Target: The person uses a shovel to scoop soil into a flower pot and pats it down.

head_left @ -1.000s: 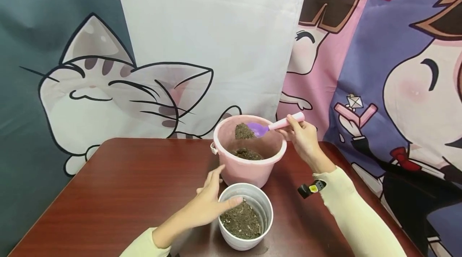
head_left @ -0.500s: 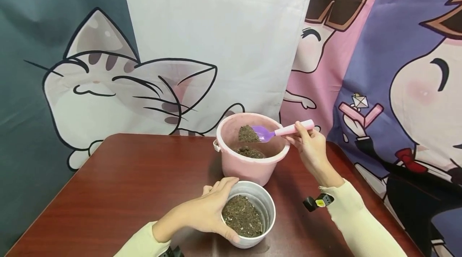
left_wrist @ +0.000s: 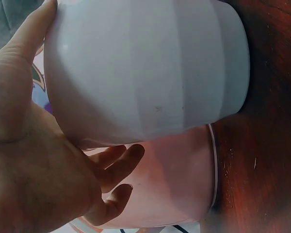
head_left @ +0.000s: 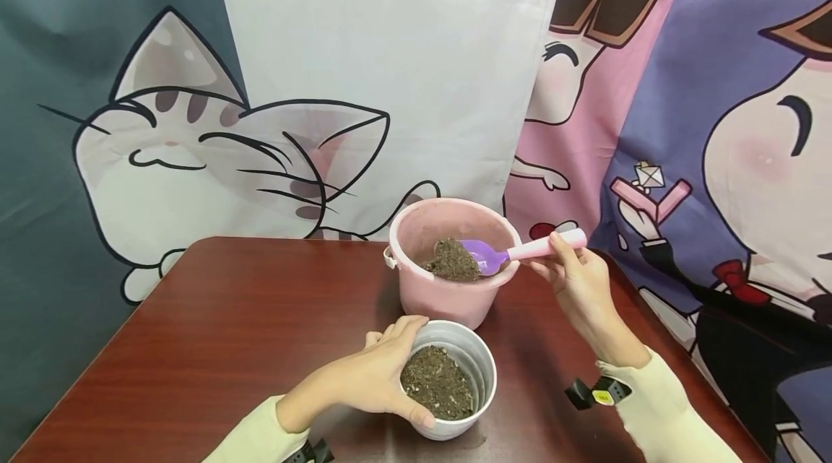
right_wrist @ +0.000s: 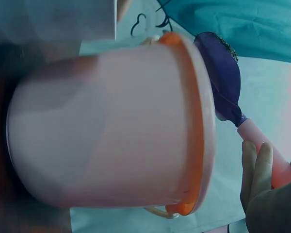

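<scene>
A white ribbed flowerpot (head_left: 484, 383) stands upright on the table, with dark soil (head_left: 437, 382) inside. My left hand (head_left: 373, 376) holds it by its left side, the thumb at the near rim and the fingers at the far side; the left wrist view shows the pot's outer wall (left_wrist: 155, 63) against this hand. My right hand (head_left: 581, 286) grips the pink handle of a garden trowel (head_left: 484, 257). Its purple blade carries a heap of soil (head_left: 453, 261) over the rim of a pink bucket (head_left: 448, 300). From the right wrist view, the blade (right_wrist: 220, 77) is beside the bucket's rim.
The bucket stands right behind the flowerpot, a white handle fitting (head_left: 390, 258) on its left side. Both rest on a reddish-brown wooden table (head_left: 260, 318). A printed cartoon curtain (head_left: 390, 51) hangs behind the table and along its right side.
My left hand has come down from above the flowerpot and taken hold of its side. My right hand has brought the loaded trowel toward me and to the right, from inside the bucket to its near rim.
</scene>
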The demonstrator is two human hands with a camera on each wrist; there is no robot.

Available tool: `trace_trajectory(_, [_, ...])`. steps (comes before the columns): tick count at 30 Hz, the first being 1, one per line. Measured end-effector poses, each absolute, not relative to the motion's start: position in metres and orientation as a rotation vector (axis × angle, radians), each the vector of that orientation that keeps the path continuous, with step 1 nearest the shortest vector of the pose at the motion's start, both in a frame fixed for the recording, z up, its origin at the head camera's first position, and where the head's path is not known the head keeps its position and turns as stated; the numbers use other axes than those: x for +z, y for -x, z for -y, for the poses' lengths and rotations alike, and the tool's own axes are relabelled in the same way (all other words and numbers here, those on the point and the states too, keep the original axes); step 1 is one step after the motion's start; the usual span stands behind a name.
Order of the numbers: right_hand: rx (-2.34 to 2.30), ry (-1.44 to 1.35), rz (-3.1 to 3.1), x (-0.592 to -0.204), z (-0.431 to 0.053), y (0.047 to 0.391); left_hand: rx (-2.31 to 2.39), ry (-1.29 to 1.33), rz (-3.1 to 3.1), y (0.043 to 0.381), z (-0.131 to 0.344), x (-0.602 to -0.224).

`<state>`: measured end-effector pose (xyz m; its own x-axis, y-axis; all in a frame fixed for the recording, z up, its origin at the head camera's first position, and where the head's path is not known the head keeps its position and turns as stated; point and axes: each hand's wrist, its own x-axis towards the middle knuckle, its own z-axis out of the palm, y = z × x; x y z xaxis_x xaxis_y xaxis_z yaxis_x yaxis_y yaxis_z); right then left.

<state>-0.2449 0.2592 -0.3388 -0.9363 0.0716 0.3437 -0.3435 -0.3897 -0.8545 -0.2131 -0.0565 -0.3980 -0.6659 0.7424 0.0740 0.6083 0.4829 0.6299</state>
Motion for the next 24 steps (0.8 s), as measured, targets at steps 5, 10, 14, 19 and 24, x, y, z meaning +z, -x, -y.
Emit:
trace_trajectory(5, [2.476, -0.257, 1.458, -0.338, -0.259, 0.22, 0.945, -1.15, -2.522, 0.213, 0.056, -0.397])
trace_trajectory(10, [2.467, -0.22, 1.547, -0.341, -0.263, 0.195, 0.94, -1.149, -2.518, 0.215, 0.056, -0.395])
trace_trajectory(14, [2.405, -0.216, 1.663, -0.349, -0.261, 0.181, 0.942, -1.148, -2.516, 0.216, 0.056, -0.394])
trace_trajectory(19, [2.324, -0.244, 1.738, -0.359, -0.257, 0.174, 0.95, -1.134, -2.51, 0.216, 0.056, -0.395])
trace_trajectory(24, [2.233, -0.269, 1.789, -0.361, -0.259, 0.172, 0.95, -1.127, -2.506, 0.215, 0.055, -0.397])
